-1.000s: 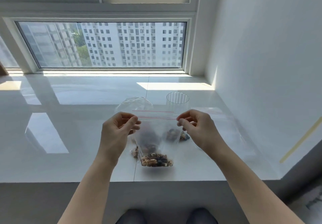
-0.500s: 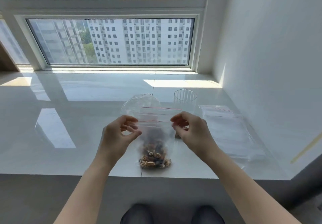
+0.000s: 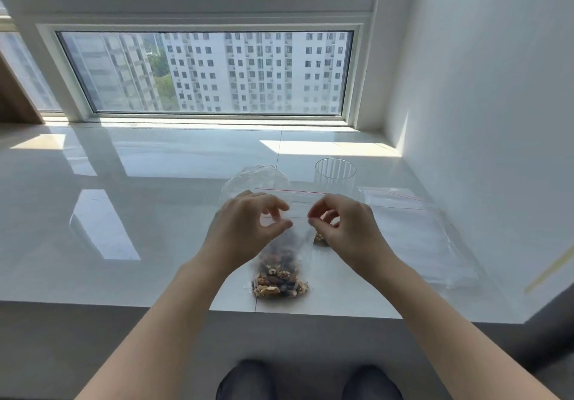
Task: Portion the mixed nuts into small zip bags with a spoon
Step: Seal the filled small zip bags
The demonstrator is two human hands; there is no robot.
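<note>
A small clear zip bag [image 3: 298,238] with a red seal line stands near the front edge of the white sill, mixed nuts [image 3: 279,281] heaped in its bottom. My left hand [image 3: 245,228] pinches the bag's top at its left end. My right hand [image 3: 344,228] pinches the top at its right end. The two hands are close together at the seal. More nuts [image 3: 320,238] show just behind my right hand. No spoon is in view.
A clear plastic cup [image 3: 335,172] stands behind the bag, and a larger clear bag [image 3: 257,179] rises at the back left. Flat empty zip bags [image 3: 410,231] lie to the right by the white wall. The sill's front edge [image 3: 124,303] runs below my wrists.
My hands have drawn closer together along the bag's top, narrowing the stretched seal. The bag has stayed upright in the same spot, and the view has tilted slightly.
</note>
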